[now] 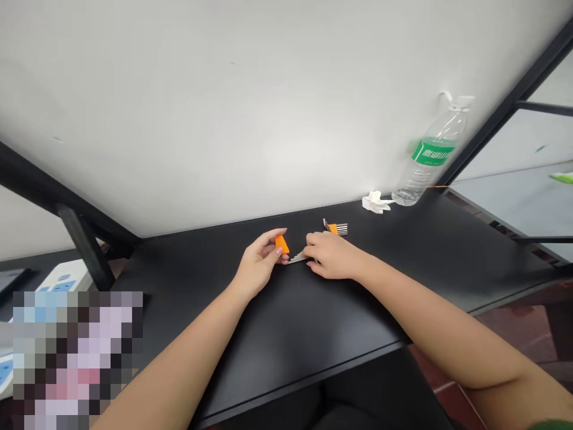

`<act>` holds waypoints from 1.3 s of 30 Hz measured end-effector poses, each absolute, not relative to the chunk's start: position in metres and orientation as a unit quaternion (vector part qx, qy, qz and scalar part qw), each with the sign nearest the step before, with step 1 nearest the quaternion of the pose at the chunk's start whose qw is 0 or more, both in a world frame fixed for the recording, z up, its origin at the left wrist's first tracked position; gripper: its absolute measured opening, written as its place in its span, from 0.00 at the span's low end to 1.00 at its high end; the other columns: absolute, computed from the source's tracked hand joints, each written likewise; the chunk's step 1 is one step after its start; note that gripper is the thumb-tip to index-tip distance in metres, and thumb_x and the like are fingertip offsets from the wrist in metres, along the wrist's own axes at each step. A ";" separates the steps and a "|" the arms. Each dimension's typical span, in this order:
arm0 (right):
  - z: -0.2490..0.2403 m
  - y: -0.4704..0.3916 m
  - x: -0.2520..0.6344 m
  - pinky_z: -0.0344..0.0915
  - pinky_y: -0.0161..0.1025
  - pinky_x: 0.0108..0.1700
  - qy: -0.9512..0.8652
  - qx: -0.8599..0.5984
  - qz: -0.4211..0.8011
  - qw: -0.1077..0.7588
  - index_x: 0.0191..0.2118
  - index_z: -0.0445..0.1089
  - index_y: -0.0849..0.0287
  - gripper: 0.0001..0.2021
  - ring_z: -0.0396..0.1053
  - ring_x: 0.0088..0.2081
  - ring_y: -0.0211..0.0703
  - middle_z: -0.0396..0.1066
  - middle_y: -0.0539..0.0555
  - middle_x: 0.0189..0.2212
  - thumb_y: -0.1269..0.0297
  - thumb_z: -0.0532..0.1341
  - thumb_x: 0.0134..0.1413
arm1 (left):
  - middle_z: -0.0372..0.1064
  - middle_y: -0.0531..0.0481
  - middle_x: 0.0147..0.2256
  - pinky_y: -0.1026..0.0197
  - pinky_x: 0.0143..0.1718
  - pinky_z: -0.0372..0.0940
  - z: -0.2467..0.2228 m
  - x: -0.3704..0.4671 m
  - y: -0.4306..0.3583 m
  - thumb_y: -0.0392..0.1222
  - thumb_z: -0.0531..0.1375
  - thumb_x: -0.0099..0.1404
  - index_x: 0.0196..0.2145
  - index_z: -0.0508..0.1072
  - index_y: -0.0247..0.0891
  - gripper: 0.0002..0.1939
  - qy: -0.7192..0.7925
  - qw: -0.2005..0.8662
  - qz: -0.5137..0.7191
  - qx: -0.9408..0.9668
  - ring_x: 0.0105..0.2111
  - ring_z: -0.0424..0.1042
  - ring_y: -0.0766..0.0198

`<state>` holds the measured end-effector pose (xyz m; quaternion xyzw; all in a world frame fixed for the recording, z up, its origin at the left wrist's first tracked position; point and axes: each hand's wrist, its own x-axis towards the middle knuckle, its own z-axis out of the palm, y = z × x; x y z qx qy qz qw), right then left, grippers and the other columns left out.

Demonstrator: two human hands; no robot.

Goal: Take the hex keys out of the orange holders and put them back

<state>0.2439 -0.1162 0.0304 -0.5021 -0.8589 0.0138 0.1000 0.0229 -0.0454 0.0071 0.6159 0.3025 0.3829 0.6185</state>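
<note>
My left hand (259, 263) pinches an orange plastic holder (281, 243) between thumb and fingers, raised just over the black desk. Several thin metal hex keys (296, 258) lie in a slanting row between my two hands, their ends close under the holder. Curled over the other end of these keys is my right hand (335, 254), fingertips closed on them and partly hiding them. Just behind the right hand rests a second hex key set (342, 229), with its keys seated in an orange holder.
A clear plastic bottle (433, 152) with a green label stands at the back right by the wall. Beside it lies a crumpled white tissue (375, 202). Black metal frame bars (85, 248) rise at both sides. A white power strip (67, 278) is at the left.
</note>
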 end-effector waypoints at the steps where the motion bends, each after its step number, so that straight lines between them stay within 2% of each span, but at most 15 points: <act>1: 0.030 -0.116 0.242 0.58 0.41 0.41 -0.860 -0.503 0.001 0.087 0.37 0.76 0.61 0.07 0.66 0.38 0.45 0.70 0.58 0.40 0.68 0.60 0.61 | 0.71 0.49 0.39 0.57 0.38 0.77 0.007 0.023 -0.046 0.48 0.69 0.63 0.57 0.73 0.42 0.27 0.304 0.620 0.386 0.612 0.31 0.76 0.66; 6: 0.029 -0.117 0.237 0.60 0.41 0.41 -0.854 -0.515 0.015 0.074 0.32 0.73 0.61 0.05 0.65 0.39 0.47 0.68 0.59 0.39 0.75 0.60 0.56 | 0.71 0.47 0.41 0.56 0.37 0.77 0.007 0.024 -0.047 0.49 0.70 0.61 0.56 0.73 0.41 0.28 0.312 0.624 0.406 0.590 0.31 0.75 0.65; 8: 0.031 -0.118 0.239 0.60 0.39 0.39 -0.846 -0.518 0.066 0.105 0.33 0.72 0.60 0.05 0.66 0.38 0.44 0.69 0.56 0.38 0.76 0.60 0.55 | 0.72 0.48 0.38 0.58 0.36 0.76 0.007 0.024 -0.046 0.49 0.70 0.60 0.53 0.74 0.38 0.25 0.320 0.618 0.409 0.590 0.31 0.75 0.65; 12: 0.035 -0.119 0.250 0.60 0.36 0.36 -0.819 -0.507 0.159 0.219 0.37 0.70 0.58 0.03 0.67 0.33 0.39 0.71 0.51 0.34 0.71 0.60 0.64 | 0.72 0.51 0.33 0.62 0.31 0.72 0.007 0.024 -0.044 0.46 0.70 0.60 0.48 0.74 0.37 0.20 0.334 0.603 0.422 0.588 0.27 0.72 0.68; 16: 0.035 -0.115 0.258 0.61 0.37 0.38 -0.795 -0.499 0.133 0.317 0.36 0.70 0.58 0.06 0.67 0.32 0.39 0.71 0.51 0.32 0.68 0.58 0.67 | 0.72 0.51 0.34 0.58 0.35 0.75 0.008 0.024 -0.044 0.47 0.70 0.59 0.47 0.73 0.36 0.21 0.327 0.623 0.420 0.573 0.28 0.75 0.66; 24: 0.034 -0.115 0.254 0.65 0.40 0.42 -0.789 -0.483 0.151 0.348 0.38 0.75 0.57 0.09 0.70 0.37 0.42 0.73 0.54 0.35 0.68 0.58 0.67 | 0.76 0.48 0.36 0.53 0.42 0.77 0.010 0.027 -0.051 0.50 0.71 0.59 0.47 0.73 0.36 0.23 0.312 0.620 0.391 0.604 0.32 0.80 0.60; 27: 0.029 -0.117 0.242 0.69 0.40 0.39 -0.734 -0.490 0.264 0.388 0.41 0.75 0.57 0.07 0.72 0.33 0.39 0.73 0.54 0.38 0.68 0.59 0.64 | 0.77 0.47 0.37 0.53 0.44 0.77 0.010 0.029 -0.056 0.50 0.70 0.61 0.48 0.72 0.36 0.22 0.303 0.616 0.367 0.627 0.35 0.80 0.59; 29: 0.026 -0.118 0.235 0.70 0.38 0.35 -0.680 -0.486 0.378 0.399 0.46 0.73 0.57 0.09 0.72 0.30 0.38 0.73 0.53 0.36 0.69 0.58 0.63 | 0.78 0.46 0.38 0.54 0.44 0.77 0.011 0.029 -0.058 0.50 0.70 0.62 0.49 0.72 0.36 0.22 0.304 0.618 0.357 0.631 0.35 0.80 0.60; 31: 0.025 -0.118 0.232 0.70 0.38 0.33 -0.640 -0.492 0.437 0.397 0.48 0.69 0.57 0.10 0.72 0.28 0.39 0.72 0.50 0.31 0.69 0.58 0.62 | 0.78 0.45 0.39 0.55 0.43 0.77 0.012 0.029 -0.059 0.49 0.70 0.61 0.49 0.73 0.36 0.23 0.310 0.618 0.356 0.628 0.34 0.80 0.60; 32: 0.025 -0.117 0.233 0.69 0.37 0.33 -0.642 -0.503 0.424 0.394 0.47 0.69 0.58 0.09 0.71 0.28 0.39 0.71 0.50 0.30 0.68 0.59 0.62 | 0.77 0.46 0.39 0.55 0.42 0.77 0.013 0.029 -0.058 0.49 0.70 0.61 0.48 0.73 0.35 0.23 0.316 0.617 0.359 0.625 0.33 0.80 0.60; 35: 0.027 -0.116 0.243 0.66 0.38 0.36 -0.722 -0.536 0.267 0.347 0.39 0.71 0.59 0.03 0.68 0.31 0.38 0.71 0.52 0.35 0.70 0.60 0.61 | 0.76 0.48 0.36 0.55 0.40 0.77 0.015 0.028 -0.056 0.48 0.72 0.58 0.46 0.74 0.34 0.22 0.334 0.613 0.376 0.609 0.31 0.80 0.60; 37: 0.026 -0.114 0.252 0.65 0.39 0.39 -0.774 -0.541 0.180 0.275 0.37 0.74 0.60 0.05 0.68 0.34 0.39 0.69 0.54 0.38 0.72 0.60 0.61 | 0.76 0.48 0.35 0.56 0.39 0.77 0.016 0.028 -0.055 0.48 0.72 0.57 0.45 0.74 0.34 0.23 0.341 0.621 0.379 0.595 0.30 0.80 0.60; 39: 0.023 -0.112 0.257 0.64 0.39 0.42 -0.802 -0.541 0.150 0.204 0.38 0.76 0.59 0.06 0.68 0.37 0.41 0.69 0.55 0.39 0.72 0.60 0.62 | 0.76 0.48 0.34 0.57 0.35 0.76 0.016 0.028 -0.055 0.47 0.72 0.57 0.46 0.74 0.34 0.23 0.343 0.631 0.375 0.585 0.29 0.79 0.61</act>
